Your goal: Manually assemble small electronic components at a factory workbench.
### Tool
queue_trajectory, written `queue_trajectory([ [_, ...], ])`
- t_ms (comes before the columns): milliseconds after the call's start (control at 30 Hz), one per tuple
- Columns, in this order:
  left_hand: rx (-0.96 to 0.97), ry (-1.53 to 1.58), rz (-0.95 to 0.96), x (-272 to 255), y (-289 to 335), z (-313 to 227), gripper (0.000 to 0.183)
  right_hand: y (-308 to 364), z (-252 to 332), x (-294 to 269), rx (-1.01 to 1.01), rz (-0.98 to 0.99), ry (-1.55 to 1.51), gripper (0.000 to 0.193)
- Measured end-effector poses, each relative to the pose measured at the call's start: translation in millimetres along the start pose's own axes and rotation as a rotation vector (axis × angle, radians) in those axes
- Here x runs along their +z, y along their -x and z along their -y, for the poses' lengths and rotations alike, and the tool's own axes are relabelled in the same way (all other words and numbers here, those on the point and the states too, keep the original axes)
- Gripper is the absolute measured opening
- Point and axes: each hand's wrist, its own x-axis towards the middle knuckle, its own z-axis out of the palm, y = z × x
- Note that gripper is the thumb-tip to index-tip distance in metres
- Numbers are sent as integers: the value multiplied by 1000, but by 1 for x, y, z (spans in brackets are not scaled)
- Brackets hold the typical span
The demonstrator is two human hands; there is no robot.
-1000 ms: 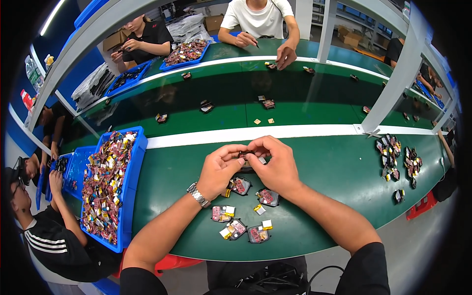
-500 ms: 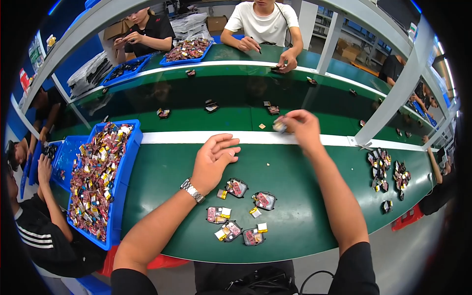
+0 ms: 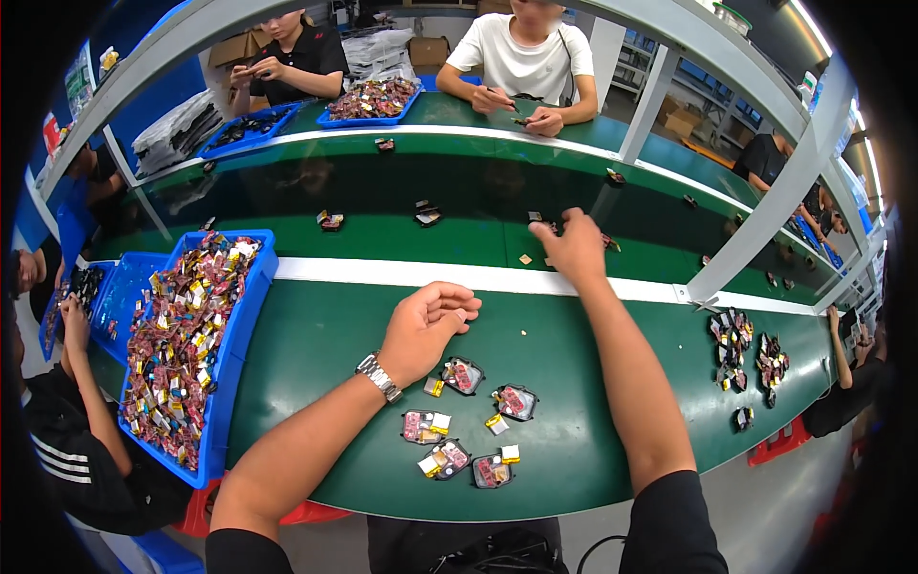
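Observation:
My right hand [image 3: 576, 251] reaches over the green belt [image 3: 382, 253], thumb and fingers apart, nothing seen in its grasp. Close to its thumb sits a small open electronic unit [image 3: 535, 217], partly covered by the hand. Another unit [image 3: 608, 242] shows just right of the hand. My left hand [image 3: 432, 330], a metal watch [image 3: 380, 377] on its wrist, hovers over the green worktable with loosely curled fingers and holds nothing visible. Below it lie several black casings with red circuit boards [image 3: 464, 376] and silver pouch batteries with yellow tape [image 3: 497, 424].
At left, a blue tray [image 3: 251, 316] is heaped with boards and batteries. Piles of units [image 3: 732, 340] lie at right. A white rail [image 3: 382, 275] divides table from belt; a grey post [image 3: 765, 201] rises at right. Co-workers sit across the belt and to both sides.
My right hand has let go of a small unit over the belt and its fingers have spread. My left hand stays near the same spot. The view has shifted slightly.

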Motion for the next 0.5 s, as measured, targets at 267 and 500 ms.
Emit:
queue_trajectory([
  [267,-18,-17,-66,-5,1,-5,22,14,12,-12,40,178,-520,50],
  [500,-304,404,181,-21,-1,-15,38,93,64,-90,-385,540,-735,56],
])
